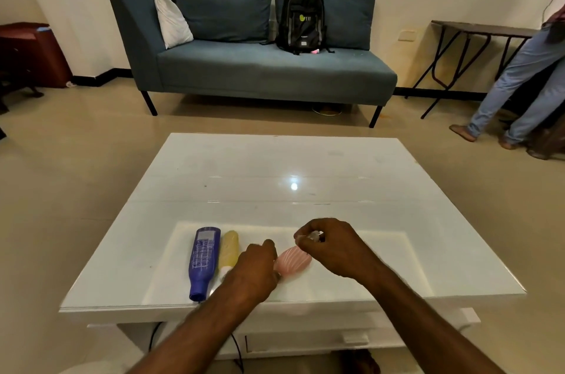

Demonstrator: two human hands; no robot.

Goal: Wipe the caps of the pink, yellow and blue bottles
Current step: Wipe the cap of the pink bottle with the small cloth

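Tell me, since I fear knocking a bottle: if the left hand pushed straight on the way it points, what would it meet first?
The left hand points up and right at the pink bottle, lying right beside its fingers. It would likely push that first; contact may already exist.

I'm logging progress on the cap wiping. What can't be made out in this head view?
- Pink bottle: cap end hidden behind the left hand.
- Small pale item pinched in the right hand: blurred, mostly covered by fingers; cloth or cap, cannot tell.
- Yellow bottle: cap partly hidden by the left wrist.
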